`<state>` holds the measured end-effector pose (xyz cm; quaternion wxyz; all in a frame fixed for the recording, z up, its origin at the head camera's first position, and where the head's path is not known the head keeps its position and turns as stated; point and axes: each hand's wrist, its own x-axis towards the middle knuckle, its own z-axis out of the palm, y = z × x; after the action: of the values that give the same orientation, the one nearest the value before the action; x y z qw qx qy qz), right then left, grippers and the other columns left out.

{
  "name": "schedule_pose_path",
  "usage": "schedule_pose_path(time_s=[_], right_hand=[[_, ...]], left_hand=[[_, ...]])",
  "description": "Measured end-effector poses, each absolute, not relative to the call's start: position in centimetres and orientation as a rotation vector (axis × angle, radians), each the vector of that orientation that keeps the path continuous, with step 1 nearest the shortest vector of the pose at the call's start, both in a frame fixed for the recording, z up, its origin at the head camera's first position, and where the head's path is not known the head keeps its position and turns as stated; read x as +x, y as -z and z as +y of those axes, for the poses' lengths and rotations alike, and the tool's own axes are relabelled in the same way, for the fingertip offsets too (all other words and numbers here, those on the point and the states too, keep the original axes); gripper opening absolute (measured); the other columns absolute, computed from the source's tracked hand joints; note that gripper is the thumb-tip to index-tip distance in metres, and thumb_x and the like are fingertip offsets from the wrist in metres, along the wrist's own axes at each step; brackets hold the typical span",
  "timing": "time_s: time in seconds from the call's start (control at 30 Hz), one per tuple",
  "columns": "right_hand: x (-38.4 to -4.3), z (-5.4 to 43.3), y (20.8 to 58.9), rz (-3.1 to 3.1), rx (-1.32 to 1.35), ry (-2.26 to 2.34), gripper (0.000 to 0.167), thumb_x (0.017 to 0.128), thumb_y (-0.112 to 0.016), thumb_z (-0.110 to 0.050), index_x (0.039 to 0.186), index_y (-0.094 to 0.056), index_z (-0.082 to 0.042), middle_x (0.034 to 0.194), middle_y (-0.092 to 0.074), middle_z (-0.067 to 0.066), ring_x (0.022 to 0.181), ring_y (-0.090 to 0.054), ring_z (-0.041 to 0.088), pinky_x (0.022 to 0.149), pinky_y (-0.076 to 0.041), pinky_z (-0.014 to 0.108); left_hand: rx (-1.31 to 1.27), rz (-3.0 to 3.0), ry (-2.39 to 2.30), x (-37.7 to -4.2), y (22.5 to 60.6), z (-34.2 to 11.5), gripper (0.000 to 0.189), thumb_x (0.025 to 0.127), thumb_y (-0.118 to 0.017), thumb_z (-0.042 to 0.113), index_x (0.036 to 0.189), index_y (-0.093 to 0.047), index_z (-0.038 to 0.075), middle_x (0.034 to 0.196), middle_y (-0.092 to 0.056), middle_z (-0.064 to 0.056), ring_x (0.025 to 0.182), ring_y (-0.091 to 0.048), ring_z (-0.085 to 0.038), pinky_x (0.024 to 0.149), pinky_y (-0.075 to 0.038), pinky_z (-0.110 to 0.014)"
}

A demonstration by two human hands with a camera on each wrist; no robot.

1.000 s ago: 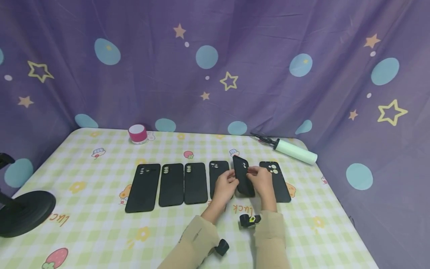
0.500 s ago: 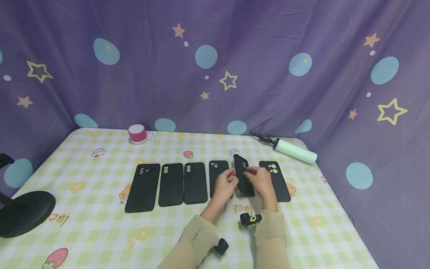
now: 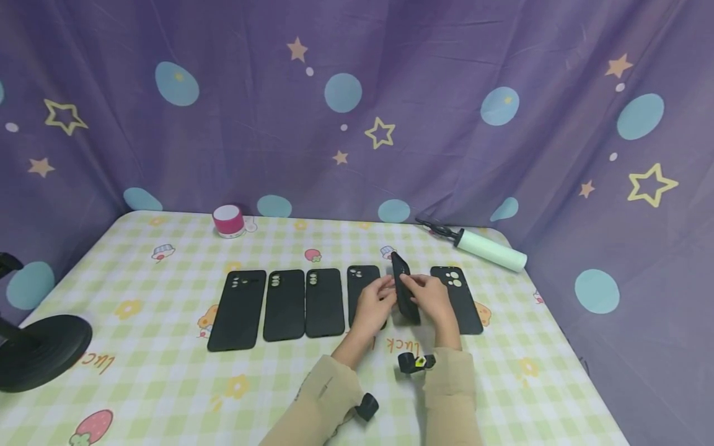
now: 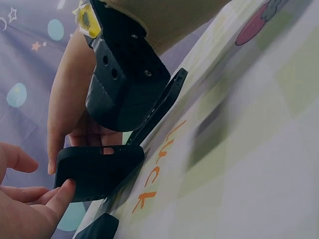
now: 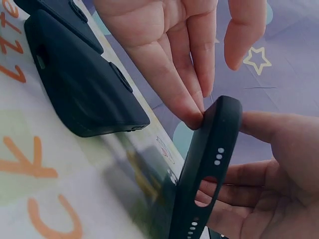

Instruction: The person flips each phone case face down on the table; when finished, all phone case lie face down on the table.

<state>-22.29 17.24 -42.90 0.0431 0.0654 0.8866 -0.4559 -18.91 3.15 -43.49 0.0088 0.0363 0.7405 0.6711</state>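
A black phone case [image 3: 404, 296] stands tipped up on its long edge above the tablecloth, between my two hands. My right hand [image 3: 434, 300] holds it from the right, thumb and fingers at its upper edge. From the left, my left hand [image 3: 372, 308] touches the case with a fingertip; in the left wrist view that finger lies straight against the broad face of the phone case [image 4: 102, 172], the thumb held apart. The right wrist view shows the end of the phone case [image 5: 212, 164] with its port slot. One flat phone case [image 3: 362, 285] lies partly under my left hand.
Several black phone cases [image 3: 284, 306] lie in a row to the left, and another phone case [image 3: 467, 310] lies at right. A pink-and-white roll [image 3: 229, 222] and a pale green hand pump [image 3: 489, 249] sit at the back. A black round base [image 3: 44, 353] stands at far left.
The held phone case has turned steeper, its upper end shifting slightly right and up. My right fingers have moved a little left over its edge. My left hand stays nearly still.
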Motion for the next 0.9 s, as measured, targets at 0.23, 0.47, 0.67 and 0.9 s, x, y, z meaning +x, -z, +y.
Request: schedule_pose_path(time_s=[0.23,0.47,0.67,0.9], right_hand=[[-22.34,16.99,42.94,2.638,0.202,1.478,0.055,0.094,-0.058,-0.044,0.128,-0.060,0.000,0.129,-0.061,0.024,0.099,-0.071,0.030,0.081,-0.060,0.032],[-22.35,16.83,42.91,2.545,0.199,1.589,0.054,0.094,-0.059,-0.041,0.128,-0.060,0.001,0.130,-0.061,0.023,0.106,-0.068,0.030,0.084,-0.059,0.032],[-22.41,16.72,42.94,2.446,0.188,1.722,0.051,0.095,-0.058,-0.035,0.128,-0.059,0.004,0.128,-0.061,0.025,0.113,-0.065,0.032,0.088,-0.058,0.034],[-22.49,16.72,42.90,2.309,0.228,1.861,0.051,0.096,-0.056,-0.026,0.135,-0.050,0.007,0.132,-0.057,0.028,0.121,-0.059,0.035,0.093,-0.056,0.036]], left_hand=[[0.151,2.264,-2.139,-18.91,43.53,3.07,0.045,0.091,-0.053,0.004,0.135,-0.050,-0.008,0.130,-0.060,-0.023,0.118,-0.062,-0.033,0.099,-0.051,-0.040],[0.173,2.237,-2.172,-19.06,43.83,3.09,0.045,0.091,-0.053,0.003,0.134,-0.050,-0.008,0.130,-0.059,-0.025,0.119,-0.061,-0.035,0.101,-0.050,-0.041],[0.134,2.242,-2.151,-18.98,43.65,3.21,0.044,0.090,-0.052,0.003,0.132,-0.053,-0.006,0.129,-0.061,-0.023,0.118,-0.062,-0.033,0.098,-0.053,-0.037],[0.112,2.209,-2.137,-19.04,43.71,3.39,0.041,0.093,-0.053,0.004,0.131,-0.053,-0.009,0.128,-0.061,-0.025,0.115,-0.063,-0.034,0.090,-0.057,-0.032]])
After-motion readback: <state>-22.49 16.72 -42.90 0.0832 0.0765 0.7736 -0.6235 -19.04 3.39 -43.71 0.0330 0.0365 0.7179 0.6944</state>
